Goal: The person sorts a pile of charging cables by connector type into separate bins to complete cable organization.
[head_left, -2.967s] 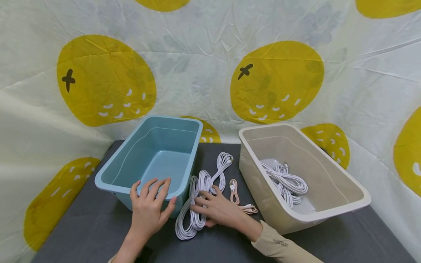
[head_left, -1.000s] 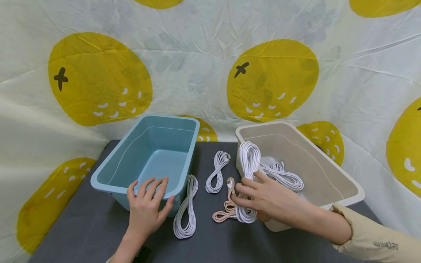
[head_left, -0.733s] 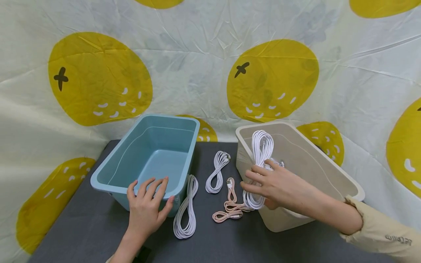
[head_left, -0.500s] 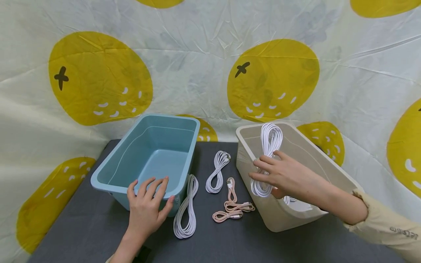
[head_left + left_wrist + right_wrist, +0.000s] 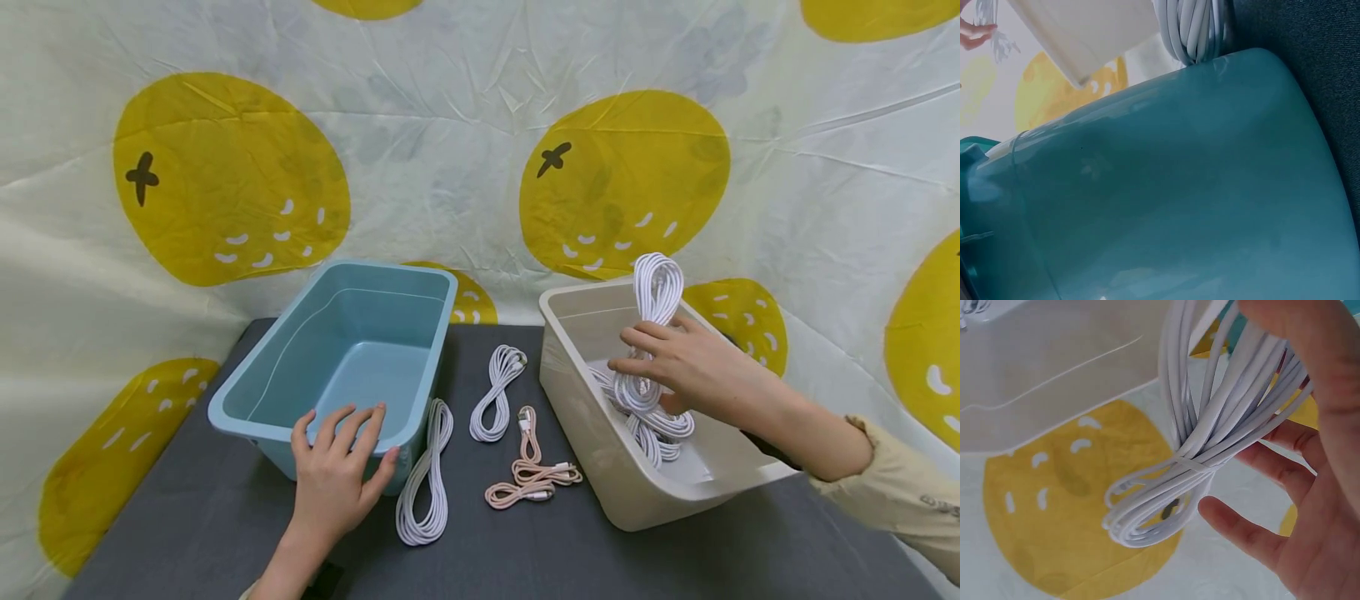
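Observation:
My right hand (image 5: 693, 367) pinches a coiled white cable (image 5: 658, 287) above the inside of the beige bin (image 5: 581, 417). In the right wrist view, the thumb presses on the white cable (image 5: 1200, 456), whose loops are tied at the middle. Below it, more coiled white cables (image 5: 667, 429) lie on the bin's floor. My left hand (image 5: 333, 471) is at the front rim of the blue bin (image 5: 375, 312), fingers spread and loosely bent. The left wrist view shows mostly that bin's outer wall (image 5: 1179, 181); the left hand is out of it.
Between the bins, on the dark tabletop (image 5: 480, 550), lie a long white cable coil (image 5: 420, 500) beside the blue bin, a smaller white cable coil (image 5: 491, 396) and several pink cables (image 5: 528, 479). A patterned curtain (image 5: 450, 150) stands behind the bins.
My right hand picked up the white cable from between the bins, then carried it right and up over the beige bin. The left hand has stayed at the blue bin's rim.

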The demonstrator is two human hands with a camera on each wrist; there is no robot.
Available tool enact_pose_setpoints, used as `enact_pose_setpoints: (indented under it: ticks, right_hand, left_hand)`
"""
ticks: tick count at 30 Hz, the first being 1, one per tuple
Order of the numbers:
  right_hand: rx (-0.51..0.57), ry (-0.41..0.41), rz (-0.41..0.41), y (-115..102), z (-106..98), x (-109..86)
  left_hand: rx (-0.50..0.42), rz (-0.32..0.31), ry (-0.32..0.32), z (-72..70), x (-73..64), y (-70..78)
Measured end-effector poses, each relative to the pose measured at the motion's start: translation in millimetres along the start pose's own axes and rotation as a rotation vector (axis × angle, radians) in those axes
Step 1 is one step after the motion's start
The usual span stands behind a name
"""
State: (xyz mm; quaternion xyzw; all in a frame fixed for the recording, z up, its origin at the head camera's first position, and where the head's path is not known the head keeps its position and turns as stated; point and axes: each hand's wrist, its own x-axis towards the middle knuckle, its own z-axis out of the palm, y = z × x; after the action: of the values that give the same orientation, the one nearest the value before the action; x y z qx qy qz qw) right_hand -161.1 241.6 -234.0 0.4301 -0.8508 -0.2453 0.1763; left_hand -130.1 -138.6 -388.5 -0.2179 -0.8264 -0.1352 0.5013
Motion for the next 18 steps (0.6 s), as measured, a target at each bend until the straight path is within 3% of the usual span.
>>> enact_pose_setpoints:
  ticks: [18]
  right_hand:
    - [-0.006,-0.026,-0.011,19,40,-17.1]
  left_hand:
    - [0.003,-0.001,-0.001,0.1,-0.3,0.5]
